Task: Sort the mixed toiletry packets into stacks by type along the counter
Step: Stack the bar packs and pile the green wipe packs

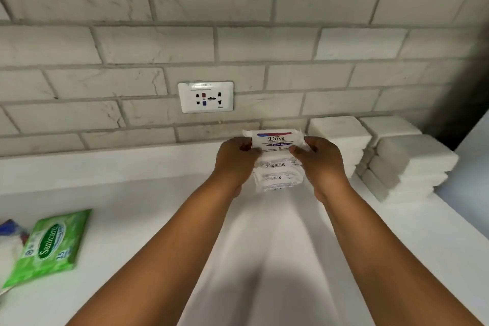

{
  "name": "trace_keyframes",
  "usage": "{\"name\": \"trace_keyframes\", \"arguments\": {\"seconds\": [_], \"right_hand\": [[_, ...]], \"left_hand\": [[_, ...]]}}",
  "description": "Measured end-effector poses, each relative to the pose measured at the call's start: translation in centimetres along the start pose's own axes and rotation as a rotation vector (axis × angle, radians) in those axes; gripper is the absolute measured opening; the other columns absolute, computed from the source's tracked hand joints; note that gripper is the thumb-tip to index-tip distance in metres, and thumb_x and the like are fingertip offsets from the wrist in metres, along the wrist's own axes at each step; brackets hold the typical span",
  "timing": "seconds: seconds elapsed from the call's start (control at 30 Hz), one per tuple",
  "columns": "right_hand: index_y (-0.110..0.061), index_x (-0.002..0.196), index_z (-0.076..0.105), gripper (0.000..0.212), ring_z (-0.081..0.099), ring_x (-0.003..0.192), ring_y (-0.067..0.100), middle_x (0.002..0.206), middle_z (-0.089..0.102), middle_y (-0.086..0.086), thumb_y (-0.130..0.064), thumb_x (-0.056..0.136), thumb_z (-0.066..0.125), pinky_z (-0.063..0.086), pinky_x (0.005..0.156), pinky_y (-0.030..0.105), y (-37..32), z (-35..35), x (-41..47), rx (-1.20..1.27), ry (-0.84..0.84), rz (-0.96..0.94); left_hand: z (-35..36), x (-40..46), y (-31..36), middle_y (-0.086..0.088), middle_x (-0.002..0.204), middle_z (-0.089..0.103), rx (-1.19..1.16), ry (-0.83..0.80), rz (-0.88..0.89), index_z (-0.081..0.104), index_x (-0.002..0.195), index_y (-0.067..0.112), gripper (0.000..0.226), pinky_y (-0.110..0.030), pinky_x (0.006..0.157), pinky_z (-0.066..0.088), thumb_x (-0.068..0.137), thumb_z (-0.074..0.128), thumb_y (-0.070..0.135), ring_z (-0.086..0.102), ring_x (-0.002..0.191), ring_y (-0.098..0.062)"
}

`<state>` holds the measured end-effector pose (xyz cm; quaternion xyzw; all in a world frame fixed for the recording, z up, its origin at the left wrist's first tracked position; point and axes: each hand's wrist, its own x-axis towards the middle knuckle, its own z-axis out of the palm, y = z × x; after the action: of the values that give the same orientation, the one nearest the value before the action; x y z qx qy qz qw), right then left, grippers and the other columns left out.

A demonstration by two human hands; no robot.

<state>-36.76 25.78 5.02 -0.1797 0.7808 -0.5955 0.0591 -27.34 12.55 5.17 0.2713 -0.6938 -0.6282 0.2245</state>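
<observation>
Squarely atop the Dove stack (277, 174): top Dove packet (277, 140), pinched by left hand (234, 161) and right hand (321, 164).
Just beside plain white stacks (391, 156), probably soap; open counter (148, 193) leftward to Sanicare pack (49, 243).

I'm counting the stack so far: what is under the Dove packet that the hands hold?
Under the top Dove packet, held by the left hand and right hand, lie more white packets, at least two by their edges. The hands cover the stack's sides, so the exact count stays unclear.

The white packet (276, 140) at the far middle reads "Dove" and "Fresh Red". The green packet (50, 245) at the near left reads "Sanicare" and "15". The wall socket's (205, 96) label is illegible.
</observation>
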Motion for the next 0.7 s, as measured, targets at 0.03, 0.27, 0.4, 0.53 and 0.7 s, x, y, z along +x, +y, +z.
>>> {"name": "trace_keyframes", "arguments": {"seconds": [0.03,0.27,0.4,0.53,0.7], "right_hand": [[-0.012,0.094,0.069,0.016,0.064,0.077,0.022,0.086,0.070,0.005,-0.021,0.081,0.068,0.049,0.065,0.031,0.2,-0.1,1.1,-0.036,0.012,-0.008],[-0.014,0.109,0.062,0.022,0.060,0.101,0.022,0.109,0.065,0.004,-0.021,0.088,0.060,0.045,0.083,0.030,1.3,1.0,4.6,-0.186,0.028,-0.055],[-0.008,0.132,0.051,0.038,0.054,0.116,0.023,0.129,0.059,0.010,-0.019,0.096,0.052,0.032,0.080,0.014,2.0,1.5,5.0,-0.304,0.015,-0.101],[-0.007,0.135,0.051,0.040,0.052,0.122,0.026,0.131,0.058,0.012,-0.021,0.097,0.049,0.038,0.100,0.029,2.5,2.1,5.0,-0.430,0.032,-0.164],[-0.005,0.125,0.055,0.034,0.055,0.114,0.031,0.118,0.062,0.015,-0.023,0.099,0.044,0.044,0.093,0.037,2.4,2.4,4.8,-0.613,0.056,-0.226]], "left_hand": [[0.7,1.0,0.0,0.001,0.093,0.074,-0.001,0.000,0.000,0.071,0.082,0.023,0.022,-0.041,0.089,0.056,0.086,0.062,0.003,0.070,0.091,-0.021],[2.4,5.0,-0.8,-0.002,0.092,0.074,0.012,0.041,-0.058,0.070,0.083,0.020,0.018,-0.040,0.088,0.056,0.086,0.062,0.003,0.070,0.089,-0.024],[2.5,5.8,-1.9,-0.004,0.090,0.075,0.035,0.036,-0.071,0.071,0.082,0.020,0.013,-0.046,0.089,0.056,0.086,0.065,0.009,0.071,0.088,-0.025],[2.7,6.4,-2.3,-0.002,0.092,0.075,0.035,0.051,-0.081,0.071,0.094,0.015,0.010,-0.047,0.088,0.056,0.086,0.065,0.014,0.071,0.088,-0.024],[2.9,6.0,-1.9,-0.005,0.098,0.072,0.072,0.056,-0.089,0.068,0.093,0.016,0.007,-0.044,0.089,0.055,0.090,0.063,0.017,0.069,0.094,-0.029]]}}
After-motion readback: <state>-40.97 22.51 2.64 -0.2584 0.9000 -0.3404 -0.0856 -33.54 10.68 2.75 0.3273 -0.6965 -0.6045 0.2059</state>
